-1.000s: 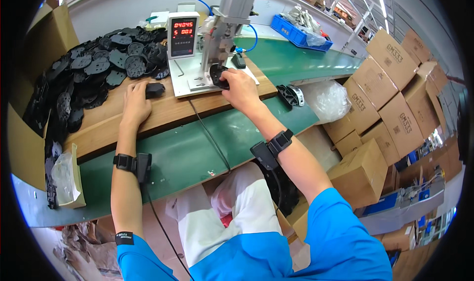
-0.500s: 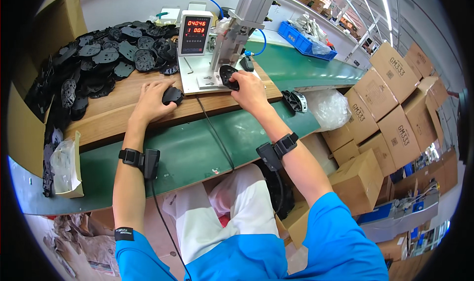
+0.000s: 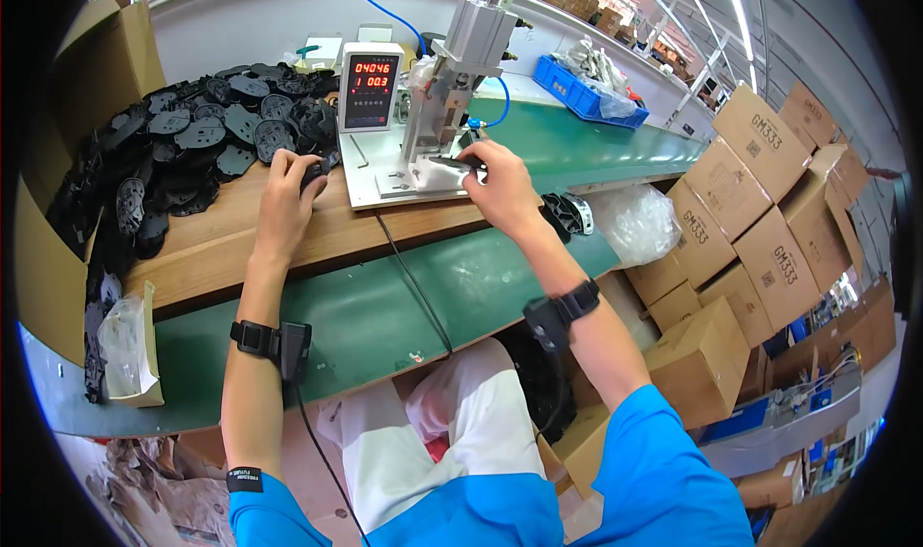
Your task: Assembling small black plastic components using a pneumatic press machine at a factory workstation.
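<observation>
The left hand had its thumb and fingers closed around a small black part, raised near the left edge of the press's white base. The right hand pinched a dark, flat piece between thumb and fingertips, at the foot of the metal press. So one piece lay in each grip, with the base's front between them. Beneath the base was a wooden board, set on a green tabletop. A heap of black plates spread beyond the left hand, beside a red-lit display box. Farther right stood a blue crate, a clear plastic bag and stacked brown cartons.
</observation>
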Motion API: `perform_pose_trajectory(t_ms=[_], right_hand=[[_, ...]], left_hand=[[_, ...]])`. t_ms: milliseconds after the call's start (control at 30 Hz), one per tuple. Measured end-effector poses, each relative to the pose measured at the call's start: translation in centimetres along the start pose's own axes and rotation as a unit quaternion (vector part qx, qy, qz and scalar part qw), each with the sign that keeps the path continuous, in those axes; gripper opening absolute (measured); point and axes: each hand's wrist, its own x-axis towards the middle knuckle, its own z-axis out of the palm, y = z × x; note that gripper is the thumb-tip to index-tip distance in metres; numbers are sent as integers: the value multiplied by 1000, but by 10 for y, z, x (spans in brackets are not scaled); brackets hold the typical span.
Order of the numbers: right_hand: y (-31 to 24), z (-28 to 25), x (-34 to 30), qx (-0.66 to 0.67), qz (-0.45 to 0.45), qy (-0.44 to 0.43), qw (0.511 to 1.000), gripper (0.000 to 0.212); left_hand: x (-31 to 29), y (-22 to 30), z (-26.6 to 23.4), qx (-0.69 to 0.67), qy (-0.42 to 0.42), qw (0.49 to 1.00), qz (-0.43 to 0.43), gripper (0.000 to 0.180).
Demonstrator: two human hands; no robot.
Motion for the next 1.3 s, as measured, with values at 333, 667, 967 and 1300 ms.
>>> perform_pose_trajectory(t_ms=[333, 667, 967, 1300], right_hand=[[-47, -87, -257, 81, 125, 90, 985, 28], [54, -66, -528, -38, 475, 152, 866, 19], [135, 17, -615, -74, 541, 154, 824, 25], [137, 58, -574, -159, 631, 18, 759, 33]], left_hand=[[3, 26, 14, 107, 67, 988, 83, 28], [1, 117, 61, 69, -46, 962, 262, 56], [8, 139, 92, 156, -95, 939, 293, 39], [12, 106, 139, 182, -103, 952, 223, 44]])
